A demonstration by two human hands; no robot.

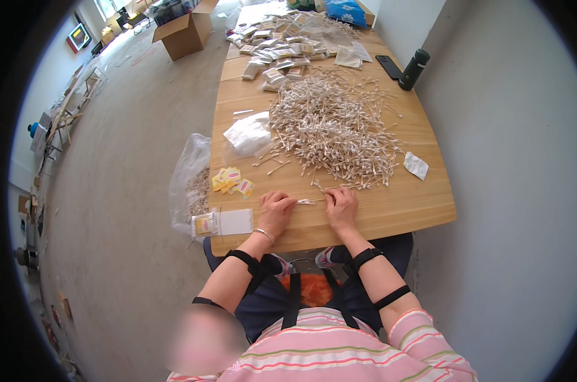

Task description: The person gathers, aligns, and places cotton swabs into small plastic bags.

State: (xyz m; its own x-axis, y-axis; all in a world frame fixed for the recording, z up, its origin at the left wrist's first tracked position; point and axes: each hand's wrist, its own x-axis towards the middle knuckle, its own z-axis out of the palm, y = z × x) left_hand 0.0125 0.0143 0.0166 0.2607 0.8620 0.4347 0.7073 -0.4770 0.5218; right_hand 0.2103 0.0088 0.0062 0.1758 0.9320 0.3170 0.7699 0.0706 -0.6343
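Note:
At the near edge of the wooden table, my left hand is closed round the ends of a few cotton swabs, whose white tips stick out to the right. A short gap away, my right hand has its fingertips pinched together at a cotton swab just below the big loose heap of swabs. Left of my left hand lie small yellow-and-white printed cards. Below them, a clear pack filled with swabs sits beside a flat white piece.
Clear empty bags lie left of the heap. Many filled packs cover the far end. A phone and dark bottle stand at the right edge by the wall. A plastic sack of swabs hangs beside the table's left edge.

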